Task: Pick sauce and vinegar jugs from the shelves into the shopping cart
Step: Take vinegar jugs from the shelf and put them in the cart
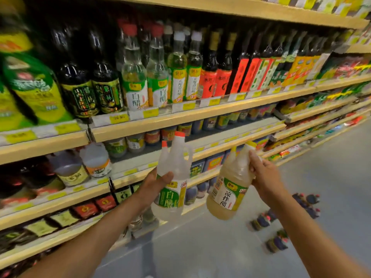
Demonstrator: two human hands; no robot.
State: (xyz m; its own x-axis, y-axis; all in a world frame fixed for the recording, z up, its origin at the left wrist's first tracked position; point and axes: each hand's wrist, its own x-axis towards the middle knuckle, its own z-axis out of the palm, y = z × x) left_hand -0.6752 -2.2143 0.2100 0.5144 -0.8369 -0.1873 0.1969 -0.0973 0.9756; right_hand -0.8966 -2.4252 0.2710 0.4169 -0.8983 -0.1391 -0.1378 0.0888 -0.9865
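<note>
Both jugs are off the shelves (180, 117) and held in the air in front of them; the cart does not show plainly, so I cannot tell where they must be set down. The left hand (155, 186) grips the clear jug (174, 173) round its body, thumb across the front just above the green label, the other fingers hidden behind it; the jug stands nearly upright with its red cap on top. The right hand (265, 174) has its fingers curled round the upper part of the yellow jug (230, 189), by the handle and neck; this jug hangs tilted, its base swung towards the clear jug, the two near but apart.

The weaker hold looks to be the left one; it is on the smooth, wide body and not on the handle, so a full jug could slide down through the palm. The tilted yellow jug could swing on its handle and knock the clear one; a bump there might loosen that left grip. Low on the right lie some dark bottles (281, 221); a jug lowered carelessly among them could tip or crack one.
</note>
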